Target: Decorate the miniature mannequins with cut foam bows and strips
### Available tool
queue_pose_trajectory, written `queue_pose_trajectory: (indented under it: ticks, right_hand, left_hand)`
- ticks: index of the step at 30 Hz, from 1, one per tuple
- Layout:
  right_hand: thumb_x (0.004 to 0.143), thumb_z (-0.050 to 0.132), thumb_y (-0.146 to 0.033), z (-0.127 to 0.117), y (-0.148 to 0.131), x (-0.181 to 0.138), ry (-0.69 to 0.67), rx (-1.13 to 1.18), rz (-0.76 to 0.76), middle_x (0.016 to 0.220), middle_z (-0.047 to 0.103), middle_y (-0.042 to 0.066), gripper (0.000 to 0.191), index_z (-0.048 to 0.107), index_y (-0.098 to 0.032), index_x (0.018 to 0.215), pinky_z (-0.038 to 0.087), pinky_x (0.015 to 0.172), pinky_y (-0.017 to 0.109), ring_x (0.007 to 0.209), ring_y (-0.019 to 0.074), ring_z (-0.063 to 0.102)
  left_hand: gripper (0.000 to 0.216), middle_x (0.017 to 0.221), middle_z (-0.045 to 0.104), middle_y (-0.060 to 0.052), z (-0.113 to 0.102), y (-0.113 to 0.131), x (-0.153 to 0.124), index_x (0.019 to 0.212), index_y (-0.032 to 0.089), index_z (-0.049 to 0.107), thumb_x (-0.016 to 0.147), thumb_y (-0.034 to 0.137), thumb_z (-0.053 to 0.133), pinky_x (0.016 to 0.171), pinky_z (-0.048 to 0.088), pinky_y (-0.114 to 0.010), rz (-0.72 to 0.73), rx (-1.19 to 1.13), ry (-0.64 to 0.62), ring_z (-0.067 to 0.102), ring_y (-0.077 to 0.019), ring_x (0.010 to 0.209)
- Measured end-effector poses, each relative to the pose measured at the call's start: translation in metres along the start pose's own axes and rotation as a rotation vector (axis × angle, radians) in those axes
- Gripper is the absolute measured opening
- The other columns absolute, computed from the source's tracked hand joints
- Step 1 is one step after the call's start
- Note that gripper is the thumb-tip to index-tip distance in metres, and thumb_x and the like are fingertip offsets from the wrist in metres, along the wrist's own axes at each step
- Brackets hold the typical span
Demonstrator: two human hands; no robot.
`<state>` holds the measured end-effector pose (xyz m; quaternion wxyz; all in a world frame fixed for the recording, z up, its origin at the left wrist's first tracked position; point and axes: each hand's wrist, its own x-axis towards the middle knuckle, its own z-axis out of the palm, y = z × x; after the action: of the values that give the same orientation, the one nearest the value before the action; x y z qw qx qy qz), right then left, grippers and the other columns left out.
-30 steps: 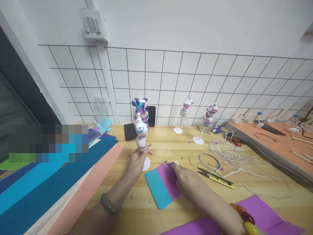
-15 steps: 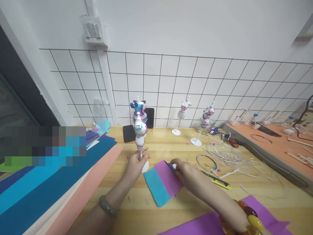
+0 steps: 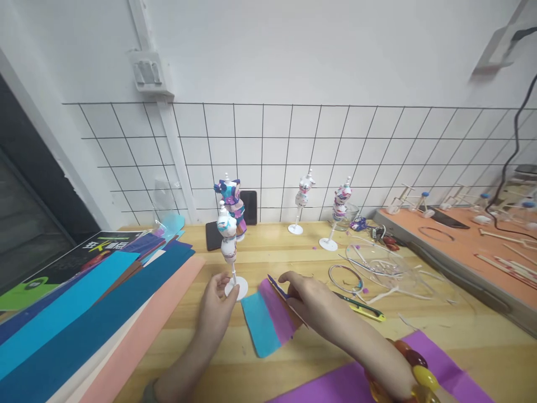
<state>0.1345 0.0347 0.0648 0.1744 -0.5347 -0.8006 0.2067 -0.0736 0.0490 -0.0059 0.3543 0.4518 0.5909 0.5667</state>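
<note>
A small white mannequin (image 3: 229,238) with teal and pink wrapping stands on its round base (image 3: 239,289) on the wooden table. My left hand (image 3: 215,307) is low beside that base, thumb and fingers closed lightly on its edge. My right hand (image 3: 308,299) lies over a pink felt piece (image 3: 274,313) next to a teal felt piece (image 3: 257,324). Its fingers pinch a thin dark blue felt scrap (image 3: 277,286) lifted off the pink one. An amber bead bracelet (image 3: 413,372) is on my right wrist.
Long felt sheets (image 3: 84,330) in blue, teal and salmon cover the left side. Three more dressed mannequins (image 3: 302,193) and a dark phone (image 3: 213,235) stand near the wire grid. Yellow-green snips (image 3: 363,309), clear plastic parts (image 3: 390,268), a purple sheet (image 3: 436,372) and an orange mat (image 3: 461,240) lie to the right.
The mannequin came down from being held by its pole to standing on the table, and my left hand slid down to its base. My right hand raised the dark blue scrap slightly.
</note>
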Motion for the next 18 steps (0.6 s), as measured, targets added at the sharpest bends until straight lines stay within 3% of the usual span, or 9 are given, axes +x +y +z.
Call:
queue_pose_trajectory:
  ticks: [3, 6, 9, 12, 15, 18]
  right_hand:
    - [0.074, 0.046, -0.007, -0.002, -0.007, -0.004, 0.023, -0.011, -0.046, 0.073, 0.066, 0.003, 0.034, 0.056, -0.02, 0.104, 0.033, 0.056, 0.022, 0.065, 0.0156, 0.058]
    - [0.077, 0.047, -0.009, -0.007, -0.019, -0.011, 0.041, 0.034, -0.126, 0.073, 0.064, 0.001, 0.028, 0.057, -0.021, 0.1, 0.035, 0.056, 0.023, 0.065, 0.015, 0.056]
    - [0.081, 0.049, -0.012, -0.017, -0.033, -0.022, -0.002, 0.178, -0.249, 0.081, 0.065, 0.0, 0.024, 0.055, -0.023, 0.101, 0.039, 0.062, 0.022, 0.07, 0.0135, 0.057]
    - [0.083, 0.052, -0.017, -0.027, -0.043, -0.032, -0.057, 0.34, -0.313, 0.091, 0.063, -0.001, 0.02, 0.056, -0.025, 0.101, 0.043, 0.072, 0.024, 0.081, 0.0134, 0.058]
    - [0.083, 0.054, -0.022, -0.032, -0.042, -0.034, -0.077, 0.526, -0.289, 0.09, 0.061, 0.0, 0.024, 0.054, -0.026, 0.106, 0.045, 0.075, 0.025, 0.085, 0.014, 0.057]
    - [0.082, 0.055, -0.025, -0.032, -0.03, -0.027, -0.022, 0.664, -0.216, 0.087, 0.056, 0.0, 0.026, 0.052, -0.024, 0.108, 0.047, 0.067, 0.024, 0.081, 0.0141, 0.056]
  left_hand:
    - [0.024, 0.083, 0.056, -0.004, -0.003, 0.002, -0.017, 0.083, 0.02, 0.047, 0.068, 0.035, 0.059, 0.078, 0.044, -0.037, 0.038, 0.002, 0.07, 0.058, -0.022, 0.083]
    - [0.02, 0.084, 0.059, -0.004, -0.001, 0.007, -0.032, 0.082, 0.02, 0.05, 0.072, 0.035, 0.058, 0.078, 0.043, -0.036, 0.107, 0.007, 0.025, 0.058, -0.0217, 0.083]
    - [0.032, 0.114, 0.056, -0.01, 0.002, 0.012, -0.044, 0.105, 0.02, 0.051, 0.076, 0.032, 0.058, 0.095, 0.035, -0.038, 0.194, -0.006, -0.123, 0.049, -0.024, 0.11]
    - [0.06, 0.137, 0.04, -0.009, 0.0, 0.018, -0.052, 0.127, 0.024, 0.037, 0.073, 0.028, 0.064, 0.105, 0.025, -0.037, 0.216, -0.045, -0.288, 0.032, -0.0234, 0.128]
    - [0.078, 0.132, 0.047, -0.011, -0.003, 0.025, -0.057, 0.134, 0.024, 0.026, 0.07, 0.025, 0.069, 0.102, 0.03, -0.038, 0.114, -0.182, -0.481, 0.04, -0.0242, 0.124]
    - [0.07, 0.117, 0.06, -0.012, -0.006, 0.032, -0.058, 0.129, 0.02, 0.036, 0.068, 0.022, 0.071, 0.093, 0.04, -0.039, 0.025, -0.363, -0.633, 0.054, -0.0258, 0.109]
